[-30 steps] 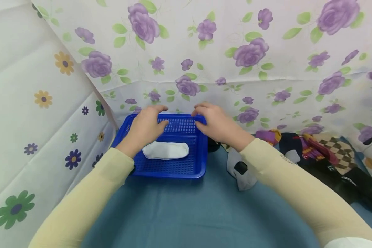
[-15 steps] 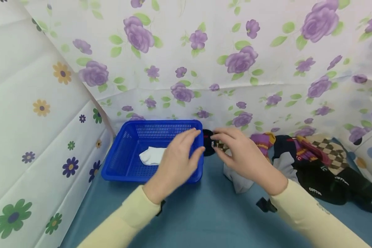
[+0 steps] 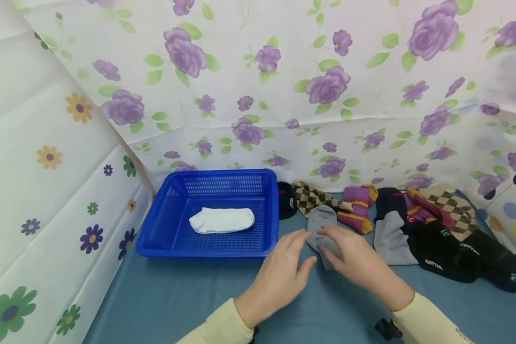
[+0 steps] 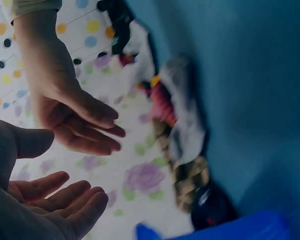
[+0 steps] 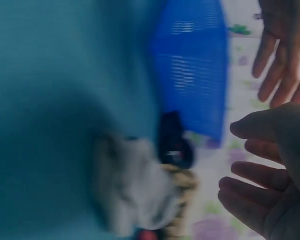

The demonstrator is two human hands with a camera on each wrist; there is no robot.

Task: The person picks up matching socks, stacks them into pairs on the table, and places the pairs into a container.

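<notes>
My left hand (image 3: 281, 273) and right hand (image 3: 361, 260) hover facing each other over the near end of a grey sock (image 3: 322, 222), fingers loosely bent. Nothing lies between the fingers of my left hand (image 4: 60, 205) or right hand (image 5: 275, 175) in the wrist views, where both are apart from the socks. To the left, a blue plastic basket (image 3: 208, 254) with mesh sides holds a white ankle sock (image 3: 223, 220) lying flat. Part of the grey sock is hidden behind the right fingers.
Behind the grey sock lie a black sock (image 3: 286, 200), a checkered sock (image 3: 316, 197) and a purple-and-orange striped sock (image 3: 356, 208). A heap with black socks (image 3: 447, 253) and another grey sock (image 3: 393, 241) spreads right. Flowered sheeting (image 3: 258, 86) hangs behind the blue cloth (image 3: 176, 301).
Both hands have moved right and nearer, from over the basket to over the grey sock. The basket and its white sock now show uncovered.
</notes>
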